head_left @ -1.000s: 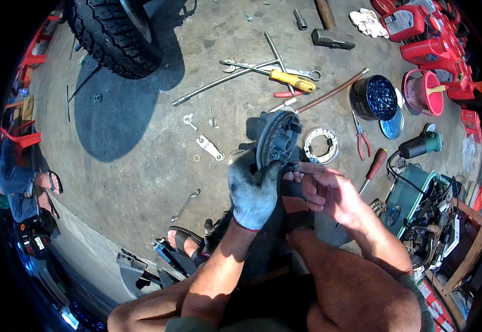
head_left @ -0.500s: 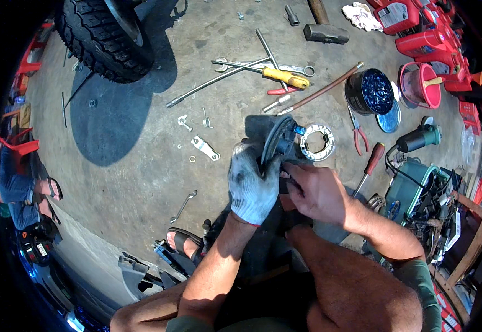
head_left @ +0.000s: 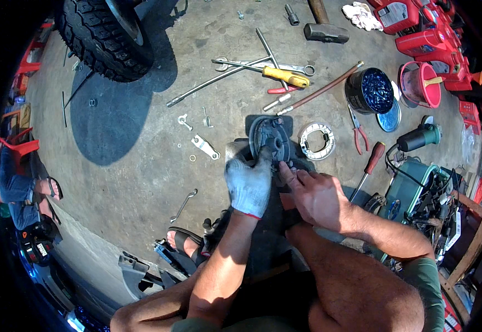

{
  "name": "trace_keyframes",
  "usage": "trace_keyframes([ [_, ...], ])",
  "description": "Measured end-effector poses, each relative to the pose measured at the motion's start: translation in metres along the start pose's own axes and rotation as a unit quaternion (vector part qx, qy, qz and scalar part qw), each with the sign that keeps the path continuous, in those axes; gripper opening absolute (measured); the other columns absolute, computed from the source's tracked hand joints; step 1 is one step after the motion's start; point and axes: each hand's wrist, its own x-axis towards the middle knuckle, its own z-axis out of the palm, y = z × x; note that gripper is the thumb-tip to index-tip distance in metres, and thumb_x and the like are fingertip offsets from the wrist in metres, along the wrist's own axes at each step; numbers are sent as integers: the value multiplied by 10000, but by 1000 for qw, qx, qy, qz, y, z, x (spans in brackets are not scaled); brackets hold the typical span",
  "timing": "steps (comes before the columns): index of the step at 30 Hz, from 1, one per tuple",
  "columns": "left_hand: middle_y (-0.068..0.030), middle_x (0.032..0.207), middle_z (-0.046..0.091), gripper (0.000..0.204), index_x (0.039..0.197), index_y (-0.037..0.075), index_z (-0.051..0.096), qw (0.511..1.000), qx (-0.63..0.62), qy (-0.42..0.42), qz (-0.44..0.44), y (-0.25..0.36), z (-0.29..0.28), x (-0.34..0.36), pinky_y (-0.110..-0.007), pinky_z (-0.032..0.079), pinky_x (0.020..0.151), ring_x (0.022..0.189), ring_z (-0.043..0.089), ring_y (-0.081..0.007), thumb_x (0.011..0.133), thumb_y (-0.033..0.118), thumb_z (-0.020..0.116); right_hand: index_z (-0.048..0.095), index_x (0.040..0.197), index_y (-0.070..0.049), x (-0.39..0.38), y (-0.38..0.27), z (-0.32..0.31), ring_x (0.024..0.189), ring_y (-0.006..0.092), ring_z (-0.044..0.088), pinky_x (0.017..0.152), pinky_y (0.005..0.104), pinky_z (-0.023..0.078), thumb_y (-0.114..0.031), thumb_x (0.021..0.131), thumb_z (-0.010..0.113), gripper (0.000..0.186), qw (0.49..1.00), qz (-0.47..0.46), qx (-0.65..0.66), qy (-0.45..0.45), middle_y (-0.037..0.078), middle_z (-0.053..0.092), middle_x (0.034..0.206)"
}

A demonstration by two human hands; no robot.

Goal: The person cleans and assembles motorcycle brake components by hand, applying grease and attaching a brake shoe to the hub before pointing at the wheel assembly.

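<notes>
My left hand (head_left: 250,185), in a pale blue-grey work glove, grips a dark round brake backing plate (head_left: 257,135) with the thumb across its inner face. A raised hub hole and small fittings show on that face. My bare right hand (head_left: 321,200) touches the plate's lower right edge with its stretched index finger. Its other fingers are loosely bent, and the thumb is hidden. A ring of silver brake shoes (head_left: 305,145) lies on the floor right of the plate. Left of the plate are a silver lever arm (head_left: 205,147) and a small spring (head_left: 206,118).
Ahead lie a yellow-handled screwdriver (head_left: 285,76), a long T-handle wrench (head_left: 213,84) and a hammer (head_left: 326,33). A tub of blue grease (head_left: 348,95), pliers (head_left: 358,133), a red-handled screwdriver (head_left: 374,159) and an angle grinder (head_left: 415,140) are at right. A tyre (head_left: 99,41) stands far left.
The backing plate has turned from edge-on to show its inner face. My left hand has shifted slightly nearer and left; my right index finger has straightened against the plate's edge.
</notes>
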Motion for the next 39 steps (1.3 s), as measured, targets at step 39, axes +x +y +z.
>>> trace_keyframes([
  [39, -43, 916, 663, 228, 1024, 2, 568, 988, -134, 71, -9, -7, 2, -13, -252, 499, 703, 800, 600, -92, 877, 47, 736, 422, 1444, -116, -3, -2, 4, 661, 127, 461, 595, 288, 423, -137, 994, 524, 462, 224, 202, 953, 16, 48, 558, 896],
])
